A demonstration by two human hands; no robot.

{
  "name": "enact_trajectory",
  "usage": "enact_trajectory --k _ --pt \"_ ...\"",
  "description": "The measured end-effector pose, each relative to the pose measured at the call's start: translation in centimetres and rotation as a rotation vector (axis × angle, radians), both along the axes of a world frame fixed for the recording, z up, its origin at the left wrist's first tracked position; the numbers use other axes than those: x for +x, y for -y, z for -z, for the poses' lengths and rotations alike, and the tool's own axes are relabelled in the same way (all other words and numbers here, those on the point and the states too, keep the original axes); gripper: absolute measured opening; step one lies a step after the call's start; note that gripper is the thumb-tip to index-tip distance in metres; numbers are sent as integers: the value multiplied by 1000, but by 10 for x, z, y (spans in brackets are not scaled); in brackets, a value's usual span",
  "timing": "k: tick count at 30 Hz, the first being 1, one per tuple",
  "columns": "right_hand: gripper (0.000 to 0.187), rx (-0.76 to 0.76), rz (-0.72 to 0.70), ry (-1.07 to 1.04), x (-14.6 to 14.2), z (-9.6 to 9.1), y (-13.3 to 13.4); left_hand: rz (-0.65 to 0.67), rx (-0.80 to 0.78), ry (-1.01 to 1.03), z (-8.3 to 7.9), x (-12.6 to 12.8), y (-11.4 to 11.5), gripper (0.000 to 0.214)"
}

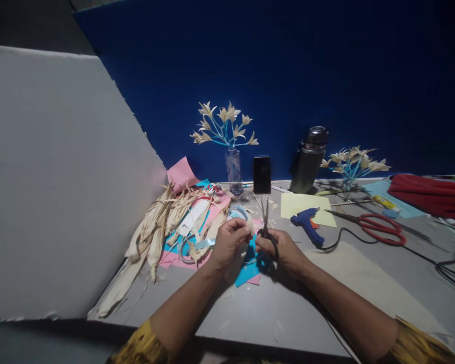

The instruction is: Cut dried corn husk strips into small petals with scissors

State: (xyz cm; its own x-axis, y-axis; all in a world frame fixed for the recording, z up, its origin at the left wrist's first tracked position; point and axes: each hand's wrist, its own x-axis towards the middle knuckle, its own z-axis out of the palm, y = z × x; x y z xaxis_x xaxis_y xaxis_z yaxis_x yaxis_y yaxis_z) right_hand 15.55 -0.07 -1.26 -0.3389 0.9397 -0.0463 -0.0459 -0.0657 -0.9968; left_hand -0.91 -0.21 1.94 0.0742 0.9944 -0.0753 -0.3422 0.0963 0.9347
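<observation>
My left hand (230, 243) pinches a small pale piece of corn husk (250, 225) between thumb and fingers. In my right hand (282, 248) is a pair of dark-handled scissors (265, 217), blades pointing up and slightly parted, just right of the husk piece. Blades and husk appear apart. Below both hands lie blue paper (246, 275) and pink paper. Dried corn husks (157, 232) are heaped to the left. A clear glass vase (234, 172) behind the hands holds husk flowers (223, 121) on blue stems.
A blue glue gun (307, 225) rests by yellow paper (288, 205), its cord trailing right. Red-handled scissors (382, 227) lie beyond it. Along the back stand a phone (262, 174), a dark flask (310, 161) and a second flower bunch (352, 164). Red cloth (428, 194) lies far right.
</observation>
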Motion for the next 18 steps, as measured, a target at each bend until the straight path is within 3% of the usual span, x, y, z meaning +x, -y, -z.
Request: enact_trajectory --k 3,11,15,18 --pt "38 -16 89 -37 -1 -7 1 51 -21 25 0 2 1 19" --pt "41 15 41 97 14 -13 -8 90 -63 83 -4 2 0 17" --pt "36 -33 -50 92 32 -19 -14 70 -84 141 -10 -4 -2 28" --pt "37 -74 -162 93 41 -27 -12 126 -88 191 -13 -10 -3 36"
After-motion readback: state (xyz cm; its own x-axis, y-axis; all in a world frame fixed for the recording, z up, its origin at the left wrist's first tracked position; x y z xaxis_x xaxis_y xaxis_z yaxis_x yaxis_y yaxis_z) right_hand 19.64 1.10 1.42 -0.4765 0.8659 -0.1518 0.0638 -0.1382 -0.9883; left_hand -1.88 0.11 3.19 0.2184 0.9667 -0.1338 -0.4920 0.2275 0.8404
